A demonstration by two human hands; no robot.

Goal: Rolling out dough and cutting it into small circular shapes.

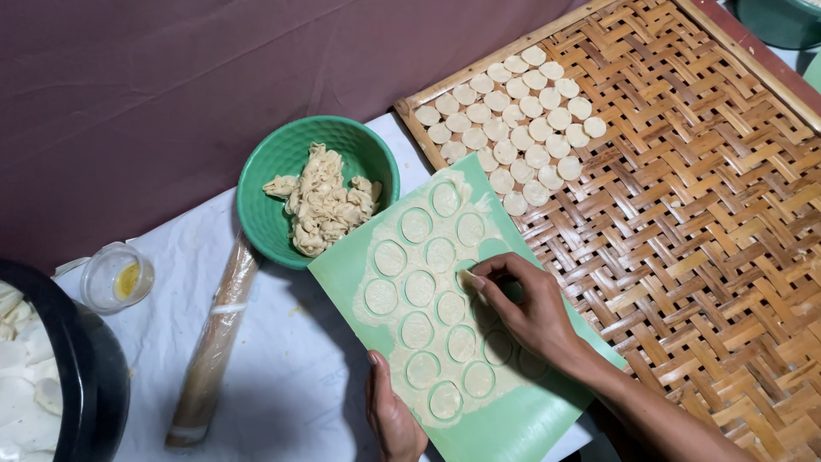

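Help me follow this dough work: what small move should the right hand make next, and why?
Probably lift the dough round pinched by the right hand and lay it beside the rounds on the woven tray, since its edge is already raised off the green sheet.

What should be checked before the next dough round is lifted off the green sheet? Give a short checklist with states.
1. Right hand on a round: ok, its fingertips pinch a dough round at the sheet's upper middle.
2. Left hand steadying the green sheet: ok, it grips the lower edge.
3. Rounds cut clean through: cannot tell, only the ring outlines show.
4. Room on the woven tray: ok, the laid rounds fill only its upper left corner.
5. Green bowl within reach for scraps: ok, it touches the sheet's upper left and holds dough scraps.
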